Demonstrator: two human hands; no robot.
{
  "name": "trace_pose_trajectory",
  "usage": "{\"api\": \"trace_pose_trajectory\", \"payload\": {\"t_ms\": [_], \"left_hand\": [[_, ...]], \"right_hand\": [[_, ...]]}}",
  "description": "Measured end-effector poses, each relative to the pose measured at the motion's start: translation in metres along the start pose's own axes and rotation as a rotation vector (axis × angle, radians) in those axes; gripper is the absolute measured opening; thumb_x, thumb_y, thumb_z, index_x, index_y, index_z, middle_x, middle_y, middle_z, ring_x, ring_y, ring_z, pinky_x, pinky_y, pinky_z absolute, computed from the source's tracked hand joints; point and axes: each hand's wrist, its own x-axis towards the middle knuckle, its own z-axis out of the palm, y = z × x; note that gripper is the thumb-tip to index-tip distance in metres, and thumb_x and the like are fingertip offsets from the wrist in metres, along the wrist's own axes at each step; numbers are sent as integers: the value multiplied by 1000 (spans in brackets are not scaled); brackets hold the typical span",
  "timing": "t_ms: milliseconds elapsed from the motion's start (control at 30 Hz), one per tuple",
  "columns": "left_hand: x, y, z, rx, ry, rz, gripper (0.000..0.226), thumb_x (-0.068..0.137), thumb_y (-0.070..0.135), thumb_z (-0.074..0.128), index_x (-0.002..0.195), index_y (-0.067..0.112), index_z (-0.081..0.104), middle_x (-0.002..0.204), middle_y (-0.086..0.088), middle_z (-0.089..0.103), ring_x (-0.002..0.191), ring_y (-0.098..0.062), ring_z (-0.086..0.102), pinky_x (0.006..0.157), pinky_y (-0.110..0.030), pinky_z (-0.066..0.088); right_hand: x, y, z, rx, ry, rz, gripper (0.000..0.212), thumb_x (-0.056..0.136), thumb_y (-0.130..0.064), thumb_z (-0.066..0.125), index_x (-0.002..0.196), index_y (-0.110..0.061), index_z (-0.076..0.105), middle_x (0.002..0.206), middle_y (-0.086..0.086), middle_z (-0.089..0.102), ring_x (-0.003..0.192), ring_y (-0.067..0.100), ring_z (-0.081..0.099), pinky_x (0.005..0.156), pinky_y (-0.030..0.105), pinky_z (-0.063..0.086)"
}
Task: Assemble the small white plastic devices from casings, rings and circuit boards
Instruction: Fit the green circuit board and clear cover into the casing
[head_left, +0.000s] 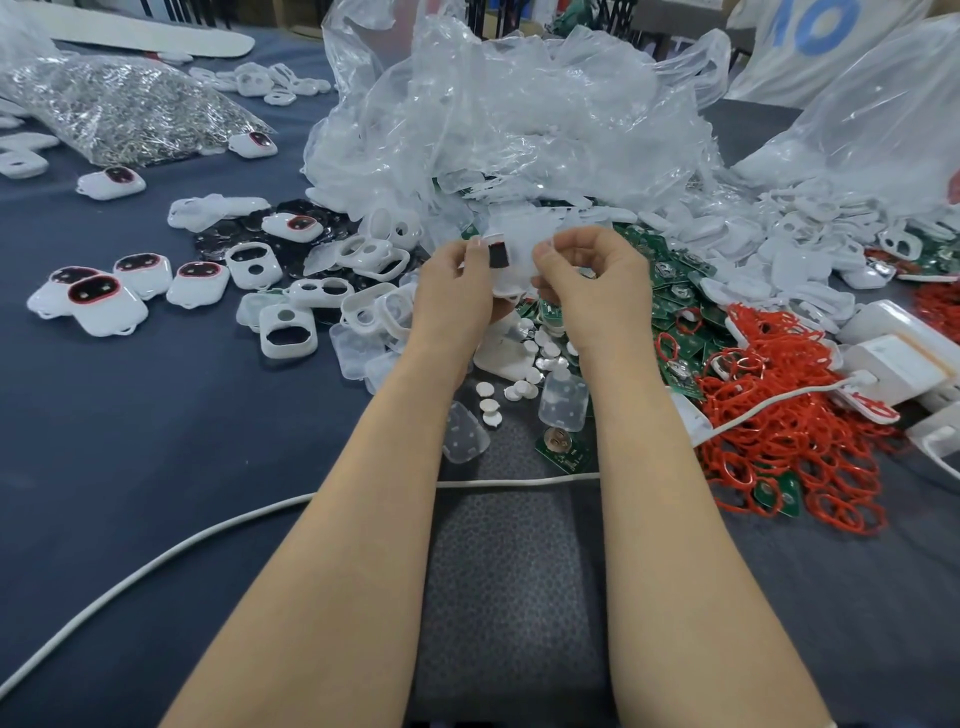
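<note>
Though cropped, blue "10" (805, 32) on cloth (769, 70)

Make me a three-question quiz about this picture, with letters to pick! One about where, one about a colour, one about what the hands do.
1. Where do the red rings lie? A. on the person's right B. on the person's left C. inside a bag
2. What colour are the circuit boards? A. blue B. green C. yellow
3. What are the left hand and right hand doing? A. lying flat B. holding a white casing C. pulling a cable
1 A: the heap lies right of the right hand. 2 B: the boards are green. 3 B: fingers of both hands pinch the casing.
</note>
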Motion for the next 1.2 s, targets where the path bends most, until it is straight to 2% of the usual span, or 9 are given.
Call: {"api": "trace_pose_trajectory", "payload": {"t_ms": [200, 300, 433, 533, 633, 767, 900, 1000, 1200], "left_hand": [[-2, 3, 2, -67, 7, -28, 30, 104, 25, 36, 83, 18, 55, 94, -10, 61, 83, -19, 62, 76, -35, 59], [-4, 4, 2, -62, 8, -27, 31, 104, 26, 36, 83, 19, 57, 95, -11, 64, 82, -19, 63, 81, -39, 58], [-3, 4, 2, -19, 6, -22, 27, 104, 20, 36, 103, 8, 60, 111, -17, 63, 94, -22, 64, 76, -30, 58], [-3, 4, 2, 30, 5, -16, 28, 103, 17, 37, 118, 3, 57, 116, -17, 63, 101, -24, 64, 84, -35, 57], [-3, 4, 2, 71, 4, -4, 27, 103, 17, 37, 115, 4, 58, 116, -18, 63, 104, -26, 63, 89, -40, 56], [-4, 4, 2, 104, -2, 1, 27, 102, 20, 39, 114, 6, 59, 115, -15, 64, 107, -27, 63, 92, -43, 54], [-5, 2, 1, 130, -11, 41, 26, 97, 25, 53, 115, 8, 60, 101, -9, 69, 93, -18, 69, 87, -39, 57], [-4, 1, 0, 148, -1, 57, 22, 95, 17, 57, 115, 7, 60, 97, -6, 69, 91, -18, 69, 87, -40, 57], [0, 0, -1, 164, 47, 49, 23, 93, 10, 53, 115, 5, 59, 106, -15, 67, 100, -25, 67, 90, -44, 55]], "right_hand": [[0, 6, 10, -128, -7, -33, 11, 85, -13, 70, 84, -17, 60, 71, -6, 58, 70, 10, 56, 69, 24, 48], [-1, 7, 12, -196, -8, -66, 9, 85, -16, 70, 87, -16, 61, 73, -7, 57, 70, 8, 55, 66, 17, 46], [-2, 7, 11, -229, -14, -76, 9, 85, -17, 69, 86, -16, 61, 72, -9, 56, 68, 6, 53, 61, 10, 41], [-2, 6, 10, -246, -36, -71, 8, 86, -17, 69, 87, -15, 62, 73, -8, 57, 70, 6, 54, 61, 9, 42], [-2, 5, 10, -282, -26, -90, 7, 86, -18, 68, 87, -15, 62, 72, -11, 55, 66, 0, 50, 59, 6, 39], [-5, 6, 12, -369, 19, -124, 8, 86, -21, 67, 83, -19, 60, 69, -14, 53, 64, 1, 49, 59, 13, 37], [-8, 6, 15, -385, 43, -149, 10, 88, -23, 66, 82, -16, 62, 71, -8, 57, 69, 10, 52, 64, 24, 40], [-8, 5, 17, -405, 38, -138, 13, 88, -27, 65, 85, -15, 64, 80, -1, 62, 77, 15, 57, 70, 30, 44], [-6, 2, 13, -327, 5, -71, 10, 87, -20, 63, 95, -16, 59, 76, -12, 54, 75, 7, 52, 71, 22, 40]]}}
